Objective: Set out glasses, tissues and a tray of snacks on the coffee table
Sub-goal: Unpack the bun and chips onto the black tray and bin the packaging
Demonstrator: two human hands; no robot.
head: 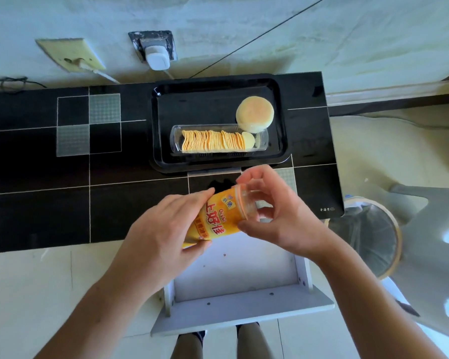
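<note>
A black tray [163,130] rests on the dark tiled coffee table [36,177]. Inside it lie a clear plastic sleeve of stacked chips [213,139] and a round pale bun [254,114]. In front of the tray, my left hand [163,226] grips the body of an orange chip can [215,218], which is tilted with its top toward the right. My right hand [272,211] has its fingers around the clear lid [246,203] at the can's top end. No glasses or tissues are visible.
An open white drawer [239,268] juts out below the table edge, under my hands. A round bin [368,237] stands on the floor at the right, beside a pale chair [430,229]. Wall sockets with a plugged charger [157,57] sit behind the table.
</note>
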